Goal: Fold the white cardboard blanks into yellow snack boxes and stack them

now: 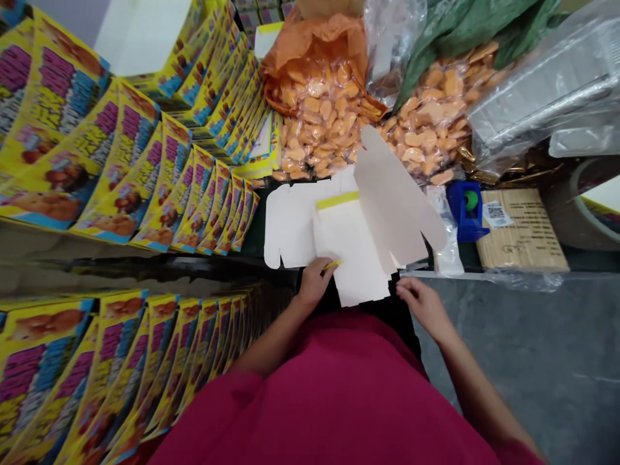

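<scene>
A partly unfolded cardboard box [351,248], white inside with yellow edging, lies across the table's front edge and juts out toward my body. My left hand [314,281] pinches a small yellow-edged flap on its near left side. Just off the box's near right corner is my right hand [421,300], its fingers loosely bent and apart, with nothing visible in them. One large grey-white panel [394,200] of the box stands up on the right. A side panel [293,223] spreads out to the left.
Stacked yellow printed boxes [121,161] fill the left, with more stacks [121,361] below. Behind lie many small wrapped orange pieces [320,123] and an orange bag [314,39]. A blue tape dispenser [465,210], brown package [523,229] and clear plastic trays [547,90] stand right.
</scene>
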`<state>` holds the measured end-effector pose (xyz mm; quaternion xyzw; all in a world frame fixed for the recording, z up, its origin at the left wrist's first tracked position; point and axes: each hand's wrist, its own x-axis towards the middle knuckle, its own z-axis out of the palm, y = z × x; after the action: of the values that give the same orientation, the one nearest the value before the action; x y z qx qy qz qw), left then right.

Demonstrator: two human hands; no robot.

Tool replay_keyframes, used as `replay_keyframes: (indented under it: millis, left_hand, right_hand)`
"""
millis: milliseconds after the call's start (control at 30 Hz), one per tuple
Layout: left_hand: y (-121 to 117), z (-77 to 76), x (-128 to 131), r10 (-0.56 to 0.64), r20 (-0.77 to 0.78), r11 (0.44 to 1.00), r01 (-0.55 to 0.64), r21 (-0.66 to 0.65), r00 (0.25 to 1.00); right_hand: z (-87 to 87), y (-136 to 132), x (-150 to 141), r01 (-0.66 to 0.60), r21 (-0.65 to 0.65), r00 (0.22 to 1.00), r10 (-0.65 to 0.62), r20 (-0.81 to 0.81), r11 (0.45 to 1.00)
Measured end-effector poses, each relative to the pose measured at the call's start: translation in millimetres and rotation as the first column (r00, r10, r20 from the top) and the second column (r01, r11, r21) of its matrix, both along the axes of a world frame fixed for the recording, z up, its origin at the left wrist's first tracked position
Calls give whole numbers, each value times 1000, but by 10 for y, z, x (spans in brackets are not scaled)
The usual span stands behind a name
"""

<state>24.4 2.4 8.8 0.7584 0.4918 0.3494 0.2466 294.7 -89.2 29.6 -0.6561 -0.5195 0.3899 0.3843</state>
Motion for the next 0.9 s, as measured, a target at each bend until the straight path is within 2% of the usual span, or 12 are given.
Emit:
replay_keyframes:
  millis: [100, 200, 300, 433, 533, 633, 733, 800, 900]
  left_hand:
    - [37, 25, -13, 79, 10, 996, -79, 39, 997]
    - [60, 75, -15, 10, -11, 995, -9, 98, 1000]
    - [65, 116, -16, -62, -61, 988, 70, 136, 996]
    - [95, 139, -24, -161, -139, 971, 182, 157, 977]
    - [131, 150, -47, -189, -167, 966, 214, 146, 968]
    - [143, 166, -61, -205, -158, 965, 227, 133, 966]
    - [133, 182, -30, -212, -180, 959, 239, 149, 961]
    - [124, 179, 4, -231, -207, 950, 266, 161, 951]
    - [105, 128, 25, -270, -178, 944, 296, 146, 946]
  right_hand:
    - [-35, 239, 201, -51, 38, 980, 43, 193, 998]
    - [-96, 514, 193, -207, 93, 949, 177, 259, 974]
    - [-114, 708, 111, -347, 97, 921, 320, 222, 933]
    - [0, 818, 59, -393, 26, 914, 387, 123, 919]
    - [113, 823, 82, -444, -2, 896, 444, 14, 896]
    - [123, 779, 108, -436, -29, 898, 434, -68, 899]
    - [28, 733, 48, -406, -25, 913, 405, -41, 914]
    - [-56, 732, -48, -355, 12, 933, 354, 58, 935]
    - [-182, 777, -192, -197, 136, 950, 154, 273, 971]
